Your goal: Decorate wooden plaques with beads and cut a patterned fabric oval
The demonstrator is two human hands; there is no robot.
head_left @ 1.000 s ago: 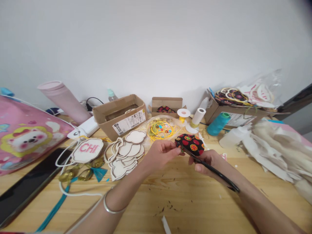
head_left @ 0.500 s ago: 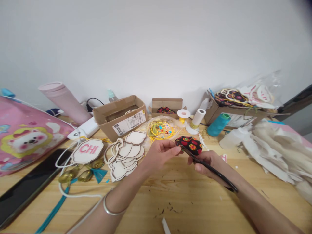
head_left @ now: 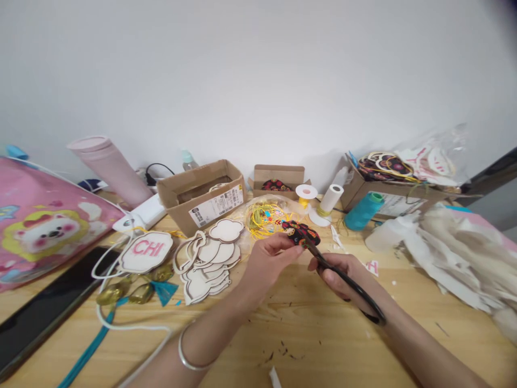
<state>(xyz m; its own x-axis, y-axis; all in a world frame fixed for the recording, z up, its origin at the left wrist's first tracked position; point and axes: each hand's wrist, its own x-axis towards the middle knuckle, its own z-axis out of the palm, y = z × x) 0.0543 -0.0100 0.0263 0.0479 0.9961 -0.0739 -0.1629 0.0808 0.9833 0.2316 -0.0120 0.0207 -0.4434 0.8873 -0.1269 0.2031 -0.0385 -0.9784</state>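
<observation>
My left hand (head_left: 269, 260) pinches a small padded piece of black fabric with red and yellow flowers (head_left: 301, 233), held above the wooden table (head_left: 307, 328). My right hand (head_left: 339, 272) is closed on black scissors (head_left: 350, 285), whose blades meet the lower edge of the fabric piece. A silver bangle (head_left: 189, 355) sits on my left wrist. Just beyond the fabric lies a tangle of yellow cord (head_left: 266, 216).
Plain wooden cut-outs (head_left: 210, 258) and a "CHI" tag (head_left: 146, 249) lie to the left. Cardboard boxes (head_left: 202, 195) stand at the back, with thread spools (head_left: 363, 210) and a white roll (head_left: 329, 200). White stuffing (head_left: 456, 253) is on the right, a pink bag (head_left: 44, 221) on the left.
The fabric piece has turned and shifted left toward my left hand, now showing edge-on and smaller. Both hands moved slightly left with the scissors still against it.
</observation>
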